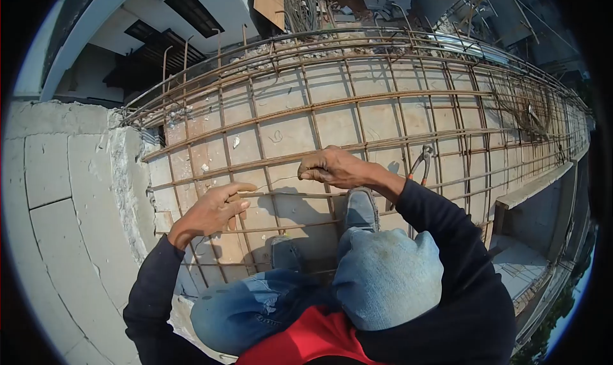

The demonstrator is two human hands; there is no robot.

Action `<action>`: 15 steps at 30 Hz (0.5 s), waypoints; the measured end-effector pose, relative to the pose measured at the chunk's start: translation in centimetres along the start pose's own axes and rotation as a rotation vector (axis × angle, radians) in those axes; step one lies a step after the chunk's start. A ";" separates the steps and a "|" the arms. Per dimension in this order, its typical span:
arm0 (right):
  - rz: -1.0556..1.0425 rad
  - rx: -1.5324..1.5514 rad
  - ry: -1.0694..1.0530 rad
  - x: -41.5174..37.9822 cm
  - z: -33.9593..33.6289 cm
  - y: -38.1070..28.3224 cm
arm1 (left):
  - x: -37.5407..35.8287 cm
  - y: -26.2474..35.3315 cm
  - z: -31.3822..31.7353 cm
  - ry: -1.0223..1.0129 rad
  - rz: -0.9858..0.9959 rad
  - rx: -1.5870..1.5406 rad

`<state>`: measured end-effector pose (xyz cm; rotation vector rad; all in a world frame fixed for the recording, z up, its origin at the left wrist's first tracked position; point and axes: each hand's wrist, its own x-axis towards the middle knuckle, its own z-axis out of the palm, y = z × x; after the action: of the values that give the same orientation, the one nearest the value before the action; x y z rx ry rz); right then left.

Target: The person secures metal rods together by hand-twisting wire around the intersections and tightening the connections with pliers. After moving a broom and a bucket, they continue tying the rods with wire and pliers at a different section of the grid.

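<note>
Fingers [311, 168] of the bare right hand [338, 167] are pinched on a thin metal wire [276, 182] above a rust-brown steel rebar grid [257, 120]; whether the wire is gripped by the left hand [214, 208] cannot be told. Wire handling appears under way, a steady pinch called for; pale flat panels [335, 125] are flanked by sunlit grey concrete slabs [48, 167]

- Here's the thin wire [278, 180], slender and slightly bent, pinched at one end by the right hand [335, 167], the other reaching toward the left hand's [214, 208] spread fingertips!
- And beneath it, the rebar grid [257, 120]: rusty brown bars crossing in open rectangles, spread over the pale floor [335, 123], bar ends reaching its left edge!
</note>
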<state>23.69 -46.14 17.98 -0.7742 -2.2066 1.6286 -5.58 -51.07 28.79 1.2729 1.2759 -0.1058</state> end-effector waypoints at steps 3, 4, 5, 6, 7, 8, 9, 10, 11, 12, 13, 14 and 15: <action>-0.058 -0.001 -0.052 0.3 -3.1 0.7 | 2.4 4.1 1.1 0.025 -0.044 -0.007; -0.070 0.020 -0.080 0.1 -4.3 0.9 | 3.3 4.5 1.2 0.031 -0.055 -0.018; -0.064 -0.054 -0.128 -0.1 -5.9 1.2 | 4.4 4.7 1.6 0.002 0.022 0.025; -0.011 -0.033 -0.182 -0.4 -7.6 0.6 | 5.4 5.1 2.1 -0.035 0.097 0.061; 0.034 -0.037 -0.211 -0.9 -9.1 0.4 | 6.3 5.6 2.3 -0.002 0.184 0.090; 0.078 -0.046 -0.239 -1.3 -10.5 1.0 | 7.6 6.3 2.4 -0.018 0.175 0.067; 0.006 -0.091 -0.118 -1.7 -11.4 2.5 | 8.9 6.9 2.4 -0.009 0.176 0.078; -0.065 -0.129 0.004 -2.3 -11.9 4.0 | 9.7 7.3 2.5 -0.014 0.162 0.076; -0.026 -0.113 0.171 -2.9 -12.7 5.1 | 10.6 7.8 2.6 -0.019 0.149 0.074; 0.011 -0.103 0.342 -3.6 -13.6 6.2 | 11.5 8.8 2.8 -0.040 0.040 0.019; 0.145 -0.144 0.426 -4.3 -14.8 7.9 | 12.3 9.5 3.2 -0.052 -0.059 -0.028; 0.273 -0.191 0.519 -5.0 -16.0 9.6 | 13.5 8.9 3.8 -0.048 -0.058 -0.021; 0.264 -0.194 0.531 -5.7 -17.0 11.1 | 15.3 7.4 4.8 0.029 -0.058 -0.089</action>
<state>40.00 -33.67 13.38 -1.4157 -1.9442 1.1324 8.22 -43.25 21.07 1.1657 1.3284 -0.0712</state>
